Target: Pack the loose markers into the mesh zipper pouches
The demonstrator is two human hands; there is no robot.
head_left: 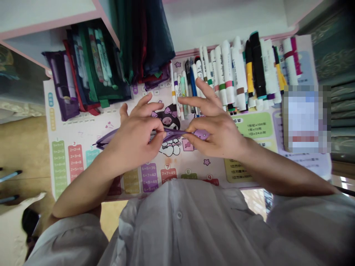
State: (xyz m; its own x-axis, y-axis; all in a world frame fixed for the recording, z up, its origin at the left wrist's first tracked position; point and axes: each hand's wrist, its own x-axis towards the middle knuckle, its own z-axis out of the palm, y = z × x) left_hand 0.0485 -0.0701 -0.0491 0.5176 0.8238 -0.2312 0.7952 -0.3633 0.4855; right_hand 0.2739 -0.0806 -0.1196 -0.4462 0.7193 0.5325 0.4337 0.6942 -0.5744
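A thin purple zippered pouch (174, 134) is stretched low over the desk mat, seen nearly edge-on. My left hand (137, 135) pinches its upper edge between thumb and index finger, with the other fingers raised; its palm hides part of the pouch. At the pouch's right end, my right hand (215, 125) grips the corner between thumb and fingers, its remaining fingers spread upward. Whether anything lies inside the pouch cannot be made out. Just beyond my right fingers is a row of white markers (222, 75) with coloured bands.
Mesh pouches holding markers (101, 59) lean at the back left, beside dark hanging mesh bags (144, 40). A black marker (257, 66) lies among yellow-and-black ones. To the right is a blurred-out rectangular object (302, 118). The printed mat (210, 171) covers the desk.
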